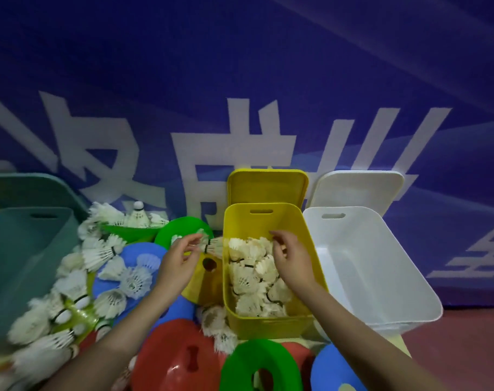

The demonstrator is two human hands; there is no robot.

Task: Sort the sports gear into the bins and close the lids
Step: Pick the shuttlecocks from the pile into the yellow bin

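The left hand (181, 256) pinches a white feather shuttlecock (213, 246) by its cork end just at the left rim of the open yellow bin (271, 324), while the right hand (289, 256) hangs over that bin with fingers loosely curled, and whether it holds anything I cannot tell. Inside the yellow bin sits a heap of shuttlecocks (254, 280), its yellow lid (267, 186) propped upright behind. To the left a loose pile of shuttlecocks (104, 252) lies over blue, green and red flat cones (260, 365), between the teal bin (22, 258) and the yellow one, with the white bin (381, 283) open on the right.
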